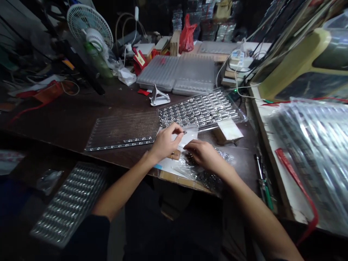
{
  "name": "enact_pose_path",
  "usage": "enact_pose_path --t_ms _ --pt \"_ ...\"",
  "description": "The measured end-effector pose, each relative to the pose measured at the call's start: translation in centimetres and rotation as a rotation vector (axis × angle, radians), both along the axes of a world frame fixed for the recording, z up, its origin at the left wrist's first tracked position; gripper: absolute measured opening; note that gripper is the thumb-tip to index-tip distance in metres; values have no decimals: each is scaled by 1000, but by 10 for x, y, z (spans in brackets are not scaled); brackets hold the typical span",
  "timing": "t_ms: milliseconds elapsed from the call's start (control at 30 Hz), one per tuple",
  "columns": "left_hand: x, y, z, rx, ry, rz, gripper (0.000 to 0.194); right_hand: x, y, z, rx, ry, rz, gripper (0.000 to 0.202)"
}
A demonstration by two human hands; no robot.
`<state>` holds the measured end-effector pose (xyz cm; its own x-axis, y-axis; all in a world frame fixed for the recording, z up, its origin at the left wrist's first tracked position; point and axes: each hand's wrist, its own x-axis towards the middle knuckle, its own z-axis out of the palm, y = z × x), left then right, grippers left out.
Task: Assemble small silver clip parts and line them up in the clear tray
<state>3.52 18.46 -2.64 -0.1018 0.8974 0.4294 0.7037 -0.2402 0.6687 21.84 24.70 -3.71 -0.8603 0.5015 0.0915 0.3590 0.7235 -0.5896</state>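
Many small metal parts (208, 177) lie closest, partly beneath the right hand (203, 152), whose grip I cannot tell; just beyond it, the left hand (165, 142) pinches a small dark piece (185, 132), with the filled clear tray (195, 110) farther off.

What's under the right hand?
Around the right hand, loose small metal parts and clear plastic show. Whatever lies directly beneath the palm is covered; can't tell.

lt: dim bkgd | glare: clear trays (315, 141) | edges: blurry, stretched
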Motion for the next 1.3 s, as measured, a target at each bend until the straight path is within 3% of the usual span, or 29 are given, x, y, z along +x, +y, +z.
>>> enact_pose_path --t_ms 167,333,500,900,1300 --pt "-19 -55 -28 -98 -40 136 15 -6 -7 0 -19 29 -58 15" --pt "-24 -64 -46 -118 -111 62 12 -11 -8 -1 -18 77 -49 14" --pt "-24 -61 -47 -95 -58 8 8 -11 -2 -5 -30 62 -71 16" --pt "-22 -63 -47 -63 -64 57 8 -15 -7 -5 -49 41 -75 16" --pt "-20 -63 -47 -93 25 25 5 -19 -10 -7 -9 -37 -64 17"
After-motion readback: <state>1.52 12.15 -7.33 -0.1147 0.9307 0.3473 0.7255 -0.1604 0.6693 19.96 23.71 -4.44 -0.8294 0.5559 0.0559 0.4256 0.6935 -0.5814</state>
